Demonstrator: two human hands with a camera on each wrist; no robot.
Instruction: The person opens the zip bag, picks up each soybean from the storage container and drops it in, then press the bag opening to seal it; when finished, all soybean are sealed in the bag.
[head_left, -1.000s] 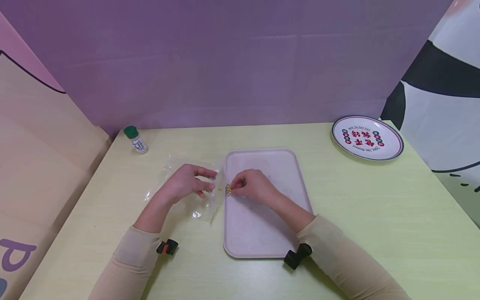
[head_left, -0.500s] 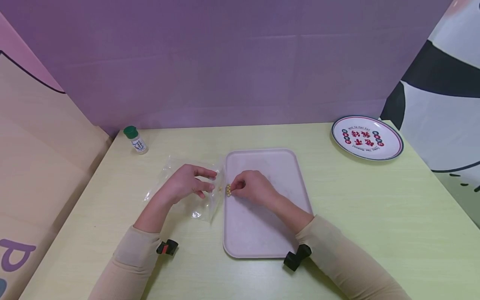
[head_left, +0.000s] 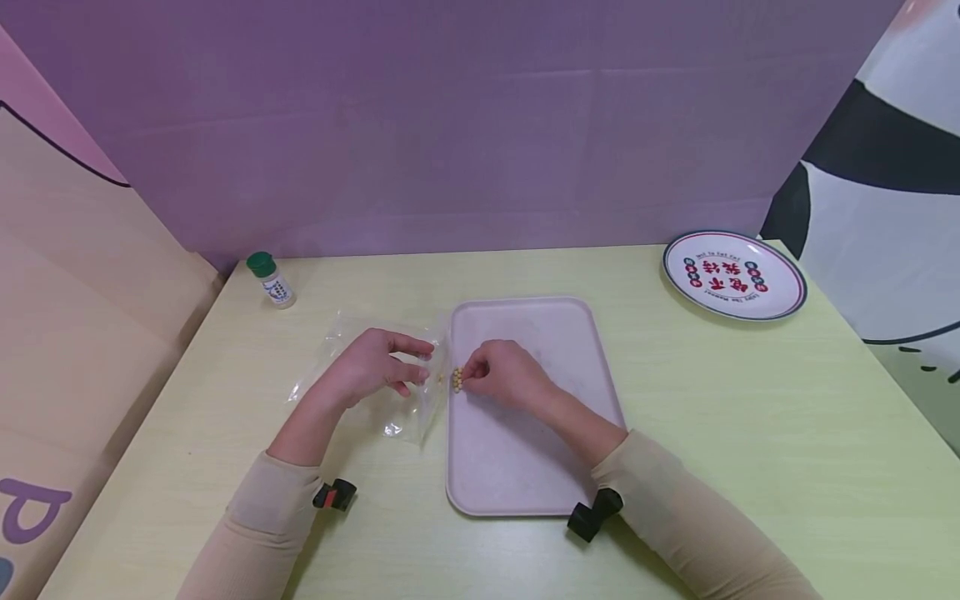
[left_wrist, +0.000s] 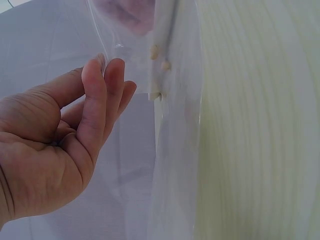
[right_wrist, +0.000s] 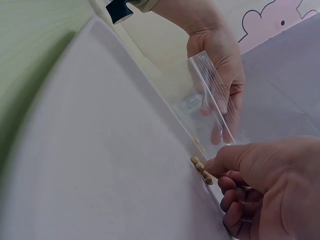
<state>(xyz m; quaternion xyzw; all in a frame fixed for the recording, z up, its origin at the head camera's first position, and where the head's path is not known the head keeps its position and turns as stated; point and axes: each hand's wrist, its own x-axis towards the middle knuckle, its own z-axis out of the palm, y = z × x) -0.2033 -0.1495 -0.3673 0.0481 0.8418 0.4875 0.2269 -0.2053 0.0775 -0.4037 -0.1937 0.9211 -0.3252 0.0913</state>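
Observation:
A clear zip bag lies against the left edge of a pale pink tray. My left hand pinches the bag's film near its mouth between thumb and fingers, as the left wrist view shows. A small row of yellow soybeans sits just inside the tray's rim. At this row the thumb and curled fingers of my right hand pinch the beans; the exact hold is partly hidden. A few loose beans show by the bag's film in the left wrist view.
A small shaker bottle with a green cap stands at the back left of the table. An oval plate with red lettering is at the back right. A purple backdrop rises behind the table.
Only slight movement of my right fingertips at the beans shows. My left hand, the bag and the tray stay in place.

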